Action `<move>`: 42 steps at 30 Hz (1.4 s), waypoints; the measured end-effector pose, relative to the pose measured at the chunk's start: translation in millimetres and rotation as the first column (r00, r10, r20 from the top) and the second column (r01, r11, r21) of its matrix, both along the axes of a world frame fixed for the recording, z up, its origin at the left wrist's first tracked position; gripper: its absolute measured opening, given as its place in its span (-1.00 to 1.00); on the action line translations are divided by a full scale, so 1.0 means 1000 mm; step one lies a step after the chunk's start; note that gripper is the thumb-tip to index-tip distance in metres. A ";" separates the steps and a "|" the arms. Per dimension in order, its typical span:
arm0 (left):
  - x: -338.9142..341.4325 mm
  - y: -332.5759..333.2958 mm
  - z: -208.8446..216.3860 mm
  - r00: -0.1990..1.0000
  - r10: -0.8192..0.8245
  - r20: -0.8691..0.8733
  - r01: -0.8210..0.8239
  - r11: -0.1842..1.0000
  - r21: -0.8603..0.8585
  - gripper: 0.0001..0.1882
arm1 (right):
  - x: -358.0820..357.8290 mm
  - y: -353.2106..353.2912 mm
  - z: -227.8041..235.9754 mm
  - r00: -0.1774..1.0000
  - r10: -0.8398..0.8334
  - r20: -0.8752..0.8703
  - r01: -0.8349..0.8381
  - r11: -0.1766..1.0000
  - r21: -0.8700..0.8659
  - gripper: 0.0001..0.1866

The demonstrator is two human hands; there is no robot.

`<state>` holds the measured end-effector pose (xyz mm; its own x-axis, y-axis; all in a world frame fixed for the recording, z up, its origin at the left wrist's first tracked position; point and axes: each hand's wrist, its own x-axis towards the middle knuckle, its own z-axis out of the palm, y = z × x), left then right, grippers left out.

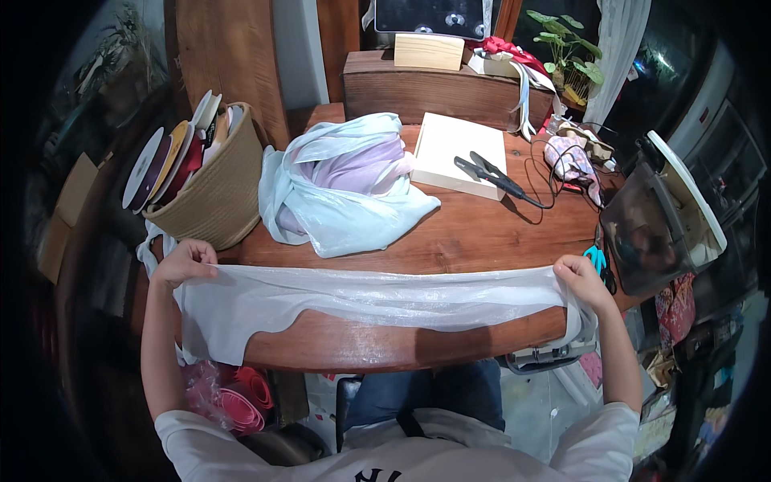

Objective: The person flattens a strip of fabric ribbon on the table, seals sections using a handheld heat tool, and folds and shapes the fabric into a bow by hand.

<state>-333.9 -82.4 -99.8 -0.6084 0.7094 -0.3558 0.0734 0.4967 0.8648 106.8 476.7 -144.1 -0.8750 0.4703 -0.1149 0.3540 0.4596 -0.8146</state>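
A long piece of sheer white fabric [377, 293] is stretched across the front of the wooden table. My left hand [186, 262] pinches its upper edge near the left end. At the other side, my right hand [581, 281] is closed on the fabric's upper corner. Between them the top edge runs nearly straight, while the lower edge curves unevenly over the wood. Some cloth hangs down past the table's front edge below each hand. Just beyond my right hand lie teal-handled scissors [596, 259], partly hidden.
Behind the fabric lies a heap of pale blue and lilac cloth [345, 181]. A woven basket [213, 193] of ribbon spools stands left. A black corded tool [487, 173] rests on a cream box [450, 145]. On the right is a dark translucent bin [646, 229] with a white lid.
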 end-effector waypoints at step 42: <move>-0.048 -0.064 -0.094 0.849 0.471 -0.238 -0.340 0.833 0.436 -0.88 | 0.004 0.020 -0.008 0.989 0.008 -0.146 0.017 0.986 0.166 -0.67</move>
